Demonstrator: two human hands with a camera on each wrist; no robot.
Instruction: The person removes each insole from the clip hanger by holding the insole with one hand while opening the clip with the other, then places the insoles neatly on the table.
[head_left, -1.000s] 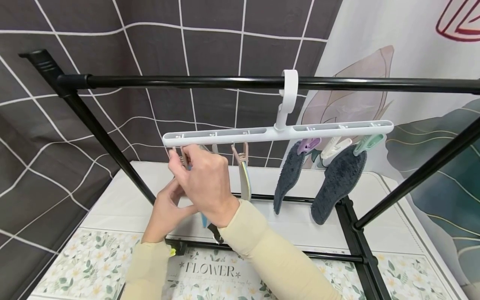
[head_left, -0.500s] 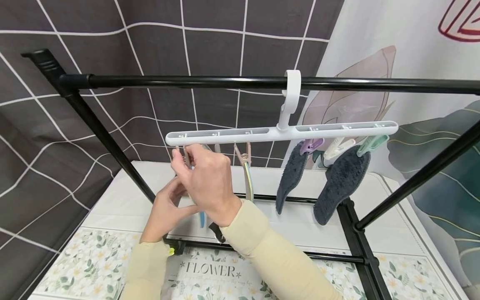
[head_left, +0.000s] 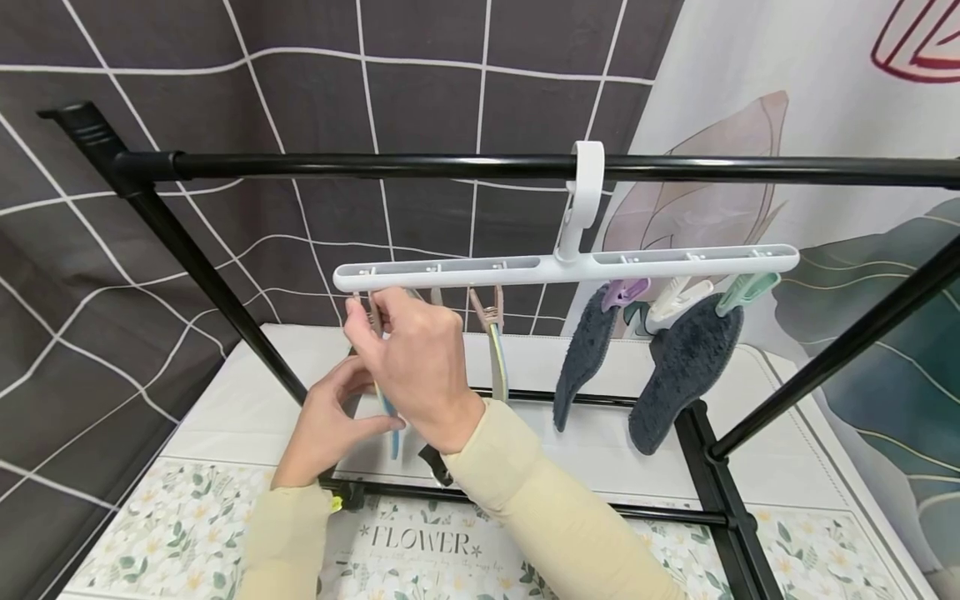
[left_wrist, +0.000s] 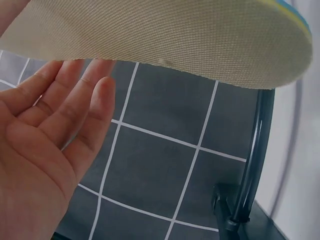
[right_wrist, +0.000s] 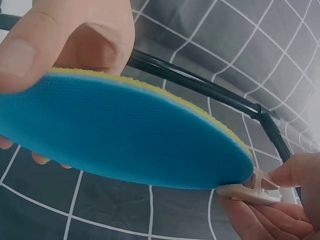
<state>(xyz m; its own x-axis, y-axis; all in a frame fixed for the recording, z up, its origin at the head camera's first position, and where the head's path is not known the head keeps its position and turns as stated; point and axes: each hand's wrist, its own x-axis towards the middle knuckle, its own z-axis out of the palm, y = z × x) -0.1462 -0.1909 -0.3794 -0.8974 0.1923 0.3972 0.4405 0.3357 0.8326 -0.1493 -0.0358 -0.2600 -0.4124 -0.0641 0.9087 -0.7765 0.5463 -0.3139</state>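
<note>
My right hand pinches a beige clothespin under the left end of the white hanger. One end of a blue insole sits in the clothespin's mouth; its other face is beige mesh, seen in the left wrist view. My left hand is lower down around the insole, thumb on one side and nearly straight fingers on the other. A similar insole hangs from a pinkish clothespin just right of my right hand.
The hanger hooks over a black rack bar. On its right half hang two dark fuzzy insoles from a purple clip and a green clip, with a white clip between. A white cabinet top with floral cloth lies below.
My left hand has shifted slightly left and its thumb has spread from the fingers, so more of the blue insole shows. The hanger has swung slightly right; my right hand keeps its pinch.
</note>
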